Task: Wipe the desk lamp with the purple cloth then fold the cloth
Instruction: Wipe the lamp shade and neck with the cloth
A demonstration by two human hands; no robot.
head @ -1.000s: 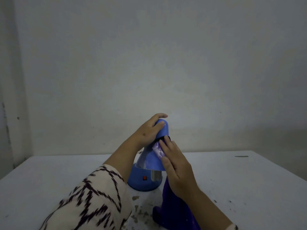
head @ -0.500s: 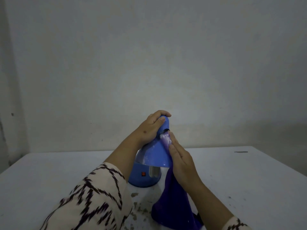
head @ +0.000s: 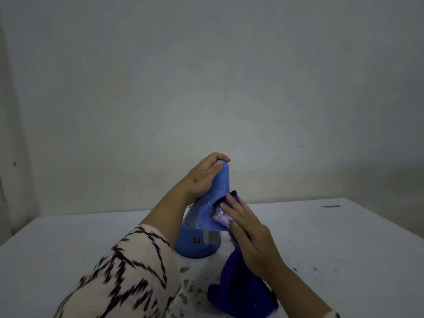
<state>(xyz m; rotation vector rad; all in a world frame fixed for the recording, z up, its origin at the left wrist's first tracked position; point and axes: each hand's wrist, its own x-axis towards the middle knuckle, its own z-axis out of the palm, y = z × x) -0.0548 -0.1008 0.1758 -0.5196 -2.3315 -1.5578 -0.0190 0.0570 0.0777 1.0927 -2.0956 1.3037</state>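
The blue desk lamp (head: 202,226) stands on the white worktop (head: 332,244), near its middle, its shade a smooth plastic cone that narrows to a rounded tip at the top. The left hand (head: 202,177) grips that narrow upper end, its fingers (head: 220,157) curled over the tip and the thumb laid along the near side. The right hand (head: 250,235) lies against the lower right flank of the shade with its fingers (head: 234,207) straight and close together, pressing the purple cloth (head: 241,290) flat to the plastic; whether the thumb pinches the fabric underneath cannot be told. Just beyond the fingertips a paler, speckled patch of the cloth shows, edged with a dark hem. From under the palm the rest of the cloth hangs in soft, deep-purple folds and bunches on the worktop just in front of the lamp's base. The base is a squat round drum of the same blue plastic, carrying a small red switch (head: 196,240) on the near side and a glossy highlight beside it. The worktop is matte, flecked with dark chips and stains near the cloth. A cream sleeve (head: 124,271) with jagged black markings covers the left forearm.
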